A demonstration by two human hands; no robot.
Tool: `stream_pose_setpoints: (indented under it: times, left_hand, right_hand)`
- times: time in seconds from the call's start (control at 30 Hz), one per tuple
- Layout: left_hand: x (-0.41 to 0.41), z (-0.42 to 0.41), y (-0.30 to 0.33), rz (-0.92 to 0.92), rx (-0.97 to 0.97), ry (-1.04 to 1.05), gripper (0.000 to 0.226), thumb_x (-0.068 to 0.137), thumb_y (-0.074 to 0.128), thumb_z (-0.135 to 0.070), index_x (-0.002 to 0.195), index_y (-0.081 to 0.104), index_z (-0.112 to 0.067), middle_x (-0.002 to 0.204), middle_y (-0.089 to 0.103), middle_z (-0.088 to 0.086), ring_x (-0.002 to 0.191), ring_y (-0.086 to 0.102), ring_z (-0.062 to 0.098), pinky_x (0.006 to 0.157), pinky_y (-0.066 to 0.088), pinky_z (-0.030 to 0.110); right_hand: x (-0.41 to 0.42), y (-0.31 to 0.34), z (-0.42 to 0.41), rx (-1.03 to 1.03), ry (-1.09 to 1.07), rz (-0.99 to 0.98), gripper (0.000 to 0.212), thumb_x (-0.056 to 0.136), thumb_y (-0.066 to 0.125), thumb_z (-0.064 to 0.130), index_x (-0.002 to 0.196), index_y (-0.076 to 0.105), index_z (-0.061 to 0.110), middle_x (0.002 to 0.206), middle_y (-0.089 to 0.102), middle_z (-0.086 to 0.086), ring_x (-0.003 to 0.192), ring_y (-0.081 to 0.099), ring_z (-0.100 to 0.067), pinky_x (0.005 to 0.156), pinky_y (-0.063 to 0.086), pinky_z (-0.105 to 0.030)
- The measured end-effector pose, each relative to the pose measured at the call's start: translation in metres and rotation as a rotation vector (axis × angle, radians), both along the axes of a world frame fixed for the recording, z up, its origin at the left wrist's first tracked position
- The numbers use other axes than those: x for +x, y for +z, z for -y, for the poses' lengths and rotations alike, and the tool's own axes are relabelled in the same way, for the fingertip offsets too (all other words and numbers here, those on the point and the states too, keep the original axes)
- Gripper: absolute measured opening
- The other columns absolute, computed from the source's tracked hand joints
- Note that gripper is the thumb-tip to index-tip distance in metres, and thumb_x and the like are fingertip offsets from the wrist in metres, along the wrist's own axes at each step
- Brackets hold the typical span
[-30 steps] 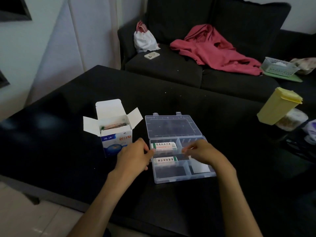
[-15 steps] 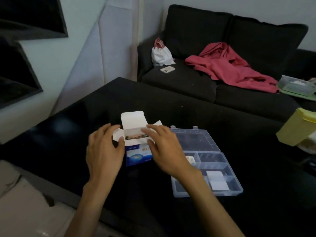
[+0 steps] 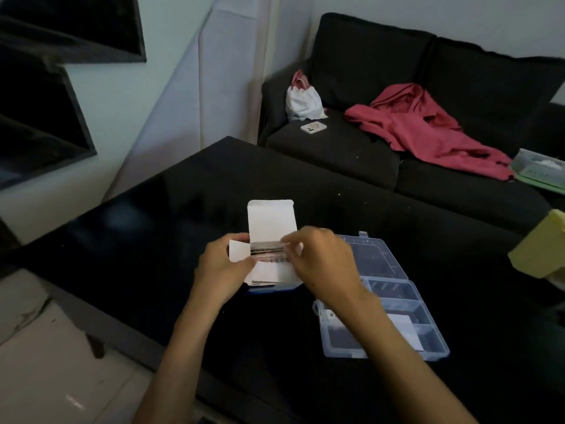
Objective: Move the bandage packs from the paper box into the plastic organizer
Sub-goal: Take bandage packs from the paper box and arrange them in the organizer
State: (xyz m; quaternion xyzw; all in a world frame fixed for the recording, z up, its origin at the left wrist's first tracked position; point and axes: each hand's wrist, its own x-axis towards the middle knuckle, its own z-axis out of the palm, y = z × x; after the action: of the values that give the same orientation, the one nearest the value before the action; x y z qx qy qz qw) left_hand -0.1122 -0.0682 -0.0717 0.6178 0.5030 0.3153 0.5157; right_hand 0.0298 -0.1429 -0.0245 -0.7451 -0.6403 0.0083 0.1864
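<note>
You are holding the small white-and-blue paper box (image 3: pixel 269 270) tipped toward you, its top flap standing open, just left of the clear plastic compartment organizer (image 3: pixel 394 304). Your left hand (image 3: pixel 221 270) is gripping the box's left side, fingers curled round the side flap. Your right hand (image 3: pixel 321 264) is reaching over the box mouth, fingers bent down at the edge of the stacked bandage packs (image 3: pixel 269 255); whether that grip is actually pinching a pack, you cannot tell from this view, since the fingertips are blurred.

Handling judgement: the packs are looking thin, light and flexible, probably slick paper wrappers packed tight edge-on. Likely best taken by pinching the exposed top edges of a few together, while the left hand is keeping the flimsy cardboard from collapsing or sliding on the glossy black surface (image 3: pixel 183 209).

The organizer is lying open, lid back, right of the box. Your right forearm is crossing its near-left compartments, hiding their contents; a white card is showing in a compartment on its right side.

Beyond the organizer: a dark sofa (image 3: pixel 428 87) carrying a red garment (image 3: pixel 428 130), a white drawstring bag (image 3: pixel 302 99) and a phone (image 3: pixel 313 127). A yellow container (image 3: pixel 541 249) is standing right of the organizer, well apart. Nothing is blocking the short path from box to organizer.
</note>
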Motion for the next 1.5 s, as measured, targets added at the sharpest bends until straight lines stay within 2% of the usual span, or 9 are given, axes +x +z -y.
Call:
stream_pose_setpoints:
  times: [0.37,0.57,0.73,1.0,1.1,1.27,1.37,1.43,1.5]
  left_hand:
    - [0.007,0.000,0.003,-0.070,0.028,0.042,0.054,0.085,0.068,-0.019,0.136,0.048,-0.017,0.123,0.061,0.006,0.111,0.058,0.026,0.095,0.048,0.047]
    - [0.006,0.001,0.003,-0.105,0.012,0.050,0.058,0.082,0.070,-0.021,0.135,0.046,-0.018,0.124,0.060,0.006,0.111,0.057,0.026,0.096,0.047,0.047]
    - [0.009,0.004,0.005,-0.137,-0.045,0.012,0.045,0.075,0.071,-0.013,0.108,0.042,-0.024,0.109,0.058,0.002,0.103,0.058,0.025,0.090,0.050,0.046]
    - [0.013,0.007,0.007,-0.159,0.004,0.137,0.067,0.082,0.065,-0.015,0.139,0.032,-0.026,0.125,0.056,0.004,0.114,0.054,0.029,0.092,0.044,0.037]
    - [0.013,0.009,0.007,-0.150,0.041,0.191,0.071,0.087,0.063,-0.017,0.146,0.024,-0.028,0.135,0.052,0.006,0.121,0.050,0.030,0.099,0.042,0.044]
    - [0.016,0.016,0.012,-0.131,0.287,0.348,0.071,0.086,0.066,-0.026,0.146,0.028,-0.020,0.145,0.040,0.002,0.133,0.038,0.021,0.105,0.037,0.041]
    - [0.018,0.031,0.023,-0.035,0.632,0.425,0.035,0.087,0.062,-0.029,0.119,0.053,-0.022,0.113,0.058,-0.005,0.102,0.053,0.009,0.078,0.042,0.021]
    - [0.025,0.045,0.029,0.076,0.629,0.307,0.013,0.087,0.058,-0.035,0.097,0.059,-0.027,0.089,0.060,-0.014,0.080,0.059,0.001,0.061,0.046,0.013]
    - [0.037,0.058,0.027,0.162,0.479,0.119,0.005,0.087,0.059,-0.033,0.088,0.063,-0.030,0.078,0.064,-0.017,0.074,0.062,-0.004,0.058,0.050,0.013]
  right_hand:
    - [0.001,0.016,-0.043,-0.272,0.194,0.582,0.019,0.092,0.057,0.023,0.109,0.060,0.013,0.102,0.064,-0.006,0.076,0.050,-0.016,0.066,0.036,-0.029]
    - [0.005,0.000,-0.053,-0.263,0.218,0.537,0.020,0.093,0.055,0.027,0.104,0.062,0.012,0.090,0.059,-0.004,0.071,0.048,-0.016,0.064,0.035,-0.029]
    - [0.016,-0.010,-0.061,-0.211,0.226,0.389,0.028,0.095,0.050,0.036,0.105,0.068,0.017,0.096,0.066,-0.003,0.083,0.058,-0.016,0.069,0.046,-0.027]
    - [0.029,0.007,-0.043,-0.023,0.296,0.359,0.025,0.098,0.044,0.029,0.115,0.059,0.016,0.105,0.062,-0.004,0.094,0.055,-0.016,0.080,0.048,-0.030]
    - [0.026,0.001,-0.030,0.049,0.192,0.160,0.028,0.098,0.047,0.031,0.120,0.058,0.019,0.105,0.063,-0.003,0.090,0.059,-0.013,0.075,0.050,-0.028]
    - [0.029,-0.022,0.013,0.180,-0.090,-0.620,0.030,0.093,0.055,0.022,0.123,0.060,0.018,0.110,0.066,0.004,0.087,0.061,0.001,0.064,0.052,-0.013]
    - [0.044,-0.030,0.045,0.216,-0.199,-0.901,0.020,0.092,0.057,0.017,0.111,0.063,0.019,0.092,0.069,0.014,0.076,0.066,0.003,0.061,0.050,-0.010]
    - [0.056,-0.030,0.060,0.198,-0.229,-1.072,0.015,0.091,0.058,0.017,0.103,0.065,0.023,0.083,0.073,0.011,0.078,0.069,-0.002,0.063,0.052,-0.014]
    - [0.066,-0.031,0.068,0.137,-0.240,-1.164,0.017,0.089,0.060,0.018,0.105,0.066,0.019,0.087,0.074,0.004,0.082,0.070,-0.010,0.066,0.054,-0.018]
